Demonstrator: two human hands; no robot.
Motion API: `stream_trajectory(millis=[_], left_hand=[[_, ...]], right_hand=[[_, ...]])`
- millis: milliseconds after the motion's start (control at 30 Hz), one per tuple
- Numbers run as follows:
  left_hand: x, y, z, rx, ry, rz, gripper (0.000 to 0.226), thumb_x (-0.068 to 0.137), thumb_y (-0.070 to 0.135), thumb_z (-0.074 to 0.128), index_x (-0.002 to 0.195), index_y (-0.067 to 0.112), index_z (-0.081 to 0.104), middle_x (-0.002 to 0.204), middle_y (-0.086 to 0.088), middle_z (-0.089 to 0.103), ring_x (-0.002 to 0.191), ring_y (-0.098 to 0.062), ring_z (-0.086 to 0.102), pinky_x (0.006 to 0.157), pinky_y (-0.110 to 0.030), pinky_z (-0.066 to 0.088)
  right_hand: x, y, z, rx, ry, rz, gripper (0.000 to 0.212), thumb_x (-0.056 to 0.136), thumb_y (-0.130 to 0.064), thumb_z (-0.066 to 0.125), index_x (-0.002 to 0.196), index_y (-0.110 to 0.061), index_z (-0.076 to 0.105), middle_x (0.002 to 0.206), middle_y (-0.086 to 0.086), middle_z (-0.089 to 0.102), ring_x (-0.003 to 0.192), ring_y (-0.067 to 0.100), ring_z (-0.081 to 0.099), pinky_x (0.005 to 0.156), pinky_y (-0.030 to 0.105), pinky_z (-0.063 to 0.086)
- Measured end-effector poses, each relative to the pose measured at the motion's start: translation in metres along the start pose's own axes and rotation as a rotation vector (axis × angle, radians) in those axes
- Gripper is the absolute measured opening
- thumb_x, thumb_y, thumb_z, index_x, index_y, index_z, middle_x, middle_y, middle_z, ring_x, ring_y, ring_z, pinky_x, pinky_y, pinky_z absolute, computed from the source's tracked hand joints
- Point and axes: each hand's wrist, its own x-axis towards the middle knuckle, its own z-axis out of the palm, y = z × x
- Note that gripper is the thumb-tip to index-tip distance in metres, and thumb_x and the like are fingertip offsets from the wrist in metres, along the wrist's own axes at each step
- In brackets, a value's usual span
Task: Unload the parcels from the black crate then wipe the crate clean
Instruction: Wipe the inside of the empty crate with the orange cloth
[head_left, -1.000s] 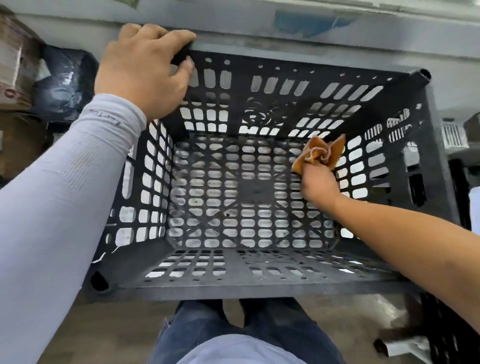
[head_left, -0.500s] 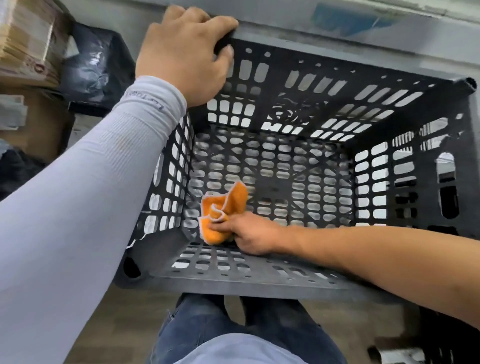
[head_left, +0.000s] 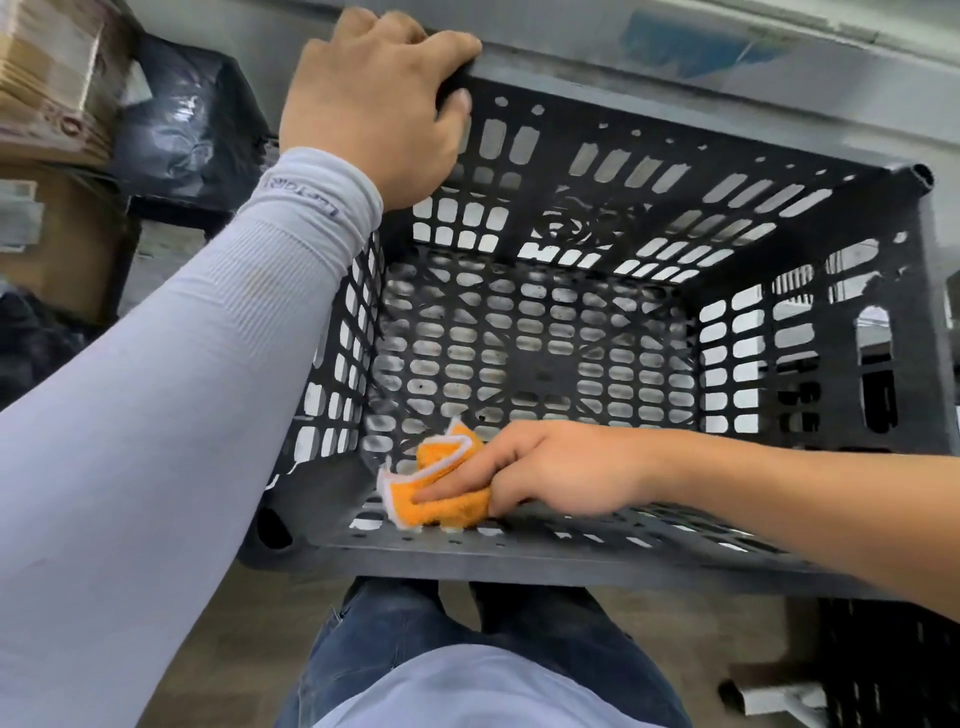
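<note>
The right hand (head_left: 550, 478) presses a bunched orange cloth (head_left: 436, 488) under its fingers against the inside of the near wall of the black crate (head_left: 779, 218), low in the near-left corner. No parcels show inside, so the wiping step looks under way. The unwiped length of that wall runs rightward from the cloth, along the forearm's own line, so a sweep back to the right seems the natural stroke. The left hand (head_left: 374, 104) grips the far-left corner of the rim, steadying the crate.

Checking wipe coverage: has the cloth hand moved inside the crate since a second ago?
Yes. The right hand with the orange cloth went from the crate floor's far-right side to its near-left corner.
</note>
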Motion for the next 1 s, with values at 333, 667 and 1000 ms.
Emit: stream_trajectory(millis=[333,667,1000], left_hand=[[-0.001,0.000,0.001,-0.023,0.031,0.019,0.051,0.102,0.050,0.036,0.148,0.033,0.048,0.138,0.000,0.062,0.129,-0.036,0.051,0.104,-0.051,0.040],[0.002,-0.001,0.003,-0.039,0.071,0.070,0.052,0.100,0.051,0.034,0.143,0.028,0.052,0.133,-0.003,0.066,0.120,-0.033,0.059,0.101,-0.046,0.047],[0.001,0.000,0.001,-0.031,0.062,0.056,0.053,0.102,0.051,0.036,0.149,0.029,0.048,0.137,-0.005,0.065,0.125,-0.038,0.055,0.105,-0.052,0.043]], right_hand=[[0.051,0.003,0.012,-0.261,-0.135,0.230,0.068,0.103,-0.070,0.023,0.159,-0.033,0.036,0.166,-0.012,0.030,0.150,0.007,0.027,0.127,0.035,0.013],[0.056,0.019,0.003,-0.259,0.076,0.251,0.042,0.110,-0.046,0.040,0.077,-0.022,0.051,0.072,-0.012,0.048,0.066,0.007,0.043,0.067,0.022,0.036],[-0.078,-0.001,-0.020,-0.188,-0.062,0.137,0.077,0.098,-0.072,0.038,0.101,0.003,0.057,0.079,0.008,0.037,0.074,0.033,0.039,0.079,0.058,0.041]])
